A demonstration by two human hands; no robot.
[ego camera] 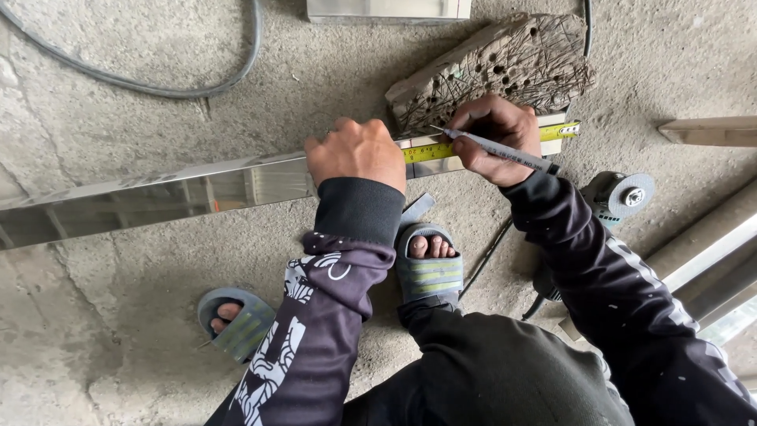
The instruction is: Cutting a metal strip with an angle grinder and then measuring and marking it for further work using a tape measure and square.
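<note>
The left hand [356, 152] is closed, pressing a yellow tape [430, 151] flat on a shiny metal bar [181, 193] that lies across the concrete floor [95, 331]. The right hand [495, 136] grips a pencil [505, 150], its tip at the tape's edge. Should the left hand's pressure ease, the tape could slide on the slick bar and the mark be misplaced. Beyond, the bar's end is propped on a rough, holed block [505, 67]; a wobble there could shift it. A grinder [619, 196] lies near the right sleeve, and its cord could be caught.
</note>
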